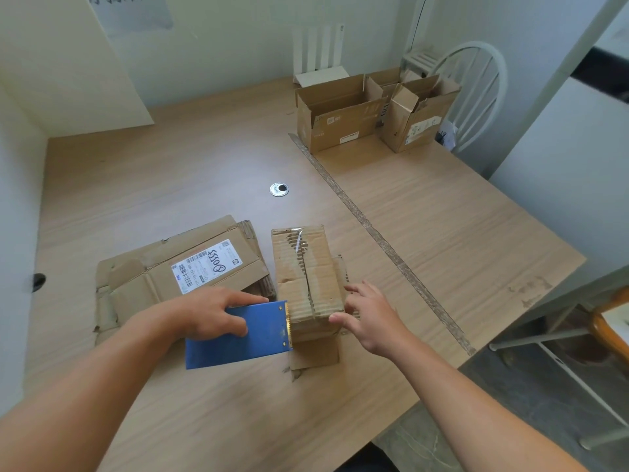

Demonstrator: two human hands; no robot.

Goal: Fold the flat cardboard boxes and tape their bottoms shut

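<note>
Light, dentable box (306, 277) is steadied at its near corner by spread right hand (371, 318), blue tape cutter (252, 338) gripped in left hand (214, 313).

Counter (170, 172): pale wood-grain laminate, smooth, with a soft sheen where I see light pooling. Near box (306, 267): brown corrugated cardboard, matt. Its top liner is torn, baring ribbed fluting, and a strip of clear glossy tape (297, 240) crosses the far end. Flat cardboard (153, 267), left: the same matt board, creased and frayed, carrying a white paper label (206, 265). Tape cutter (245, 338): smooth blue plate, which I take for plastic, edged by a brass-coloured toothed metal blade (288, 321). Grommet (279, 189): shiny metal. Far boxes (337, 117): matt brown cardboard. Right chair (609, 321): glossy varnished wood.
</note>
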